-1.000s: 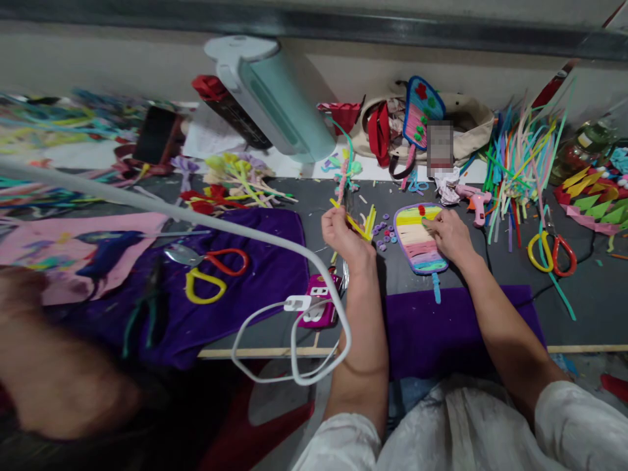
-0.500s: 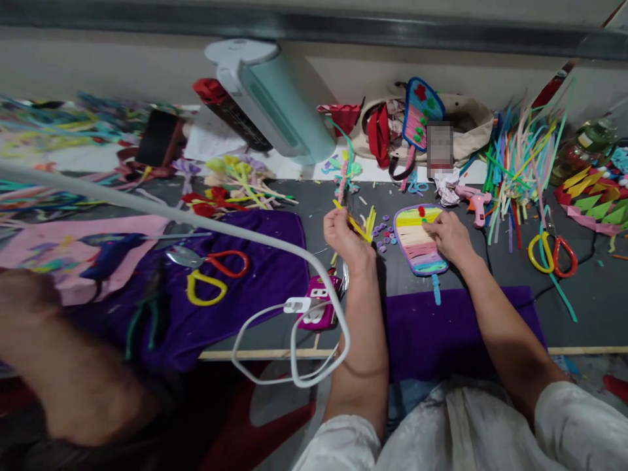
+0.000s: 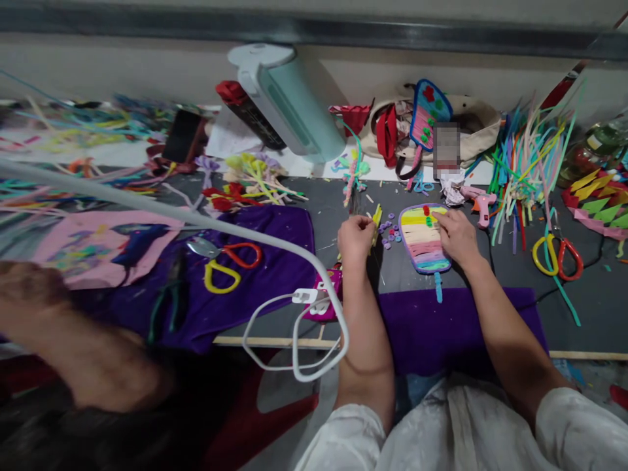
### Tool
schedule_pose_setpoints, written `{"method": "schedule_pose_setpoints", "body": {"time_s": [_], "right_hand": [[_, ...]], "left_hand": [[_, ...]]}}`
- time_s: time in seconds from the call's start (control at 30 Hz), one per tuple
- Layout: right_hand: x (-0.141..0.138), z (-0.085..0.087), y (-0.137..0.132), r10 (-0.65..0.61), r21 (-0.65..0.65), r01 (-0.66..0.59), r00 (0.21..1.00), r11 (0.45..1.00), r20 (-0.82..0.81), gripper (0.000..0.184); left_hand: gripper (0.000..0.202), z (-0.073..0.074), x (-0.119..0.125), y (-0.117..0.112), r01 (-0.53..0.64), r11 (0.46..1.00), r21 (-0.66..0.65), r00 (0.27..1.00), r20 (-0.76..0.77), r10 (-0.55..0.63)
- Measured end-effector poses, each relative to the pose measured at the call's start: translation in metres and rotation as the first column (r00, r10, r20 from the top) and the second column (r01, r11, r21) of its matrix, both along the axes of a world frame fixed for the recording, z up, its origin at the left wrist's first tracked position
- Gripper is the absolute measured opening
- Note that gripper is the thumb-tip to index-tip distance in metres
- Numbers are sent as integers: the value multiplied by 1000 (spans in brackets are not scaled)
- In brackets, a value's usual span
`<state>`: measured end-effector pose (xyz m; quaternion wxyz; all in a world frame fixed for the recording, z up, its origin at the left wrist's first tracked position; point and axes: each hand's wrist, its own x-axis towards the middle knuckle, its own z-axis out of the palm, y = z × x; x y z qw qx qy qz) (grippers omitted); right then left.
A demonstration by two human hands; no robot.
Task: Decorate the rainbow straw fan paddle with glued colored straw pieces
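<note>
Head view: the striped, fuzzy-looking panel (image 3: 419, 233) with rounded corners lies flat on the dark grey tabletop (image 3: 510, 275), between both hands' reach, its short light-blue fuzzy stick (image 3: 438, 286) overlapping the purple cloth (image 3: 456, 327). The right hand (image 3: 457, 232) is laid at the panel's upper right edge, fingertips touching the yellow band; whether the edge is clamped or only pressed cannot be told. The left hand (image 3: 356, 237) is raised near the yellow fuzzy strips (image 3: 377, 219), fingers bent, thumb and fingertips drawn together; whether anything small is pinched cannot be made out.

For good handling, the panel is best steadied by light pressure at the rim, so that the stripes are not flattened or spread. Small pieces are best pinched by their ends; the nearby round purple pieces (image 3: 391, 216) could easily be knocked.

Materials: stripes run crosswise in yellow, cream, pink and blue, soft and slightly gapped, framed by a purple rim. Small red (image 3: 426, 210) and green (image 3: 428, 222) tufts are set near the top. Smooth, hard plastic is seen in the pink glue gun (image 3: 483, 204).
</note>
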<state>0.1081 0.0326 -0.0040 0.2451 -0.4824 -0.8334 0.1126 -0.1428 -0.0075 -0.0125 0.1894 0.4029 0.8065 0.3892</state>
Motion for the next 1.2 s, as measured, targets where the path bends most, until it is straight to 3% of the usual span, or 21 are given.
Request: {"method": "schedule_pose_setpoints", "body": {"time_s": [0.17,0.3,0.43,0.57,0.8,1.0,1.2], "right_hand": [[0,-1,1,-32,0,32,999,999,-38,41],[0,1,1,-54,0,54,996,999,-75,43],[-1,2,0,-59,9,60,996,998,-69,42],[-1,-1,1,-66,38,69,995,997,-71,40],[-2,-8,3,-72,109,88,987,990,-147,36],[-2,-8,2,-60,120,97,959,988,-278,33],[-3,-10,2,-58,124,103,944,987,-324,31]], "left_hand": [[4,9,6,-4,14,986,-167,984,-173,-43],[6,11,11,-2,183,974,-133,954,-216,-208],[16,8,15,0,367,912,-184,887,-225,-403],[23,9,17,0,431,874,-223,835,-268,-480],[16,13,19,1,388,892,-231,842,-305,-445],[15,15,18,2,279,959,-59,928,-241,-285],[12,11,11,-1,234,951,-201,944,-189,-272]]}}
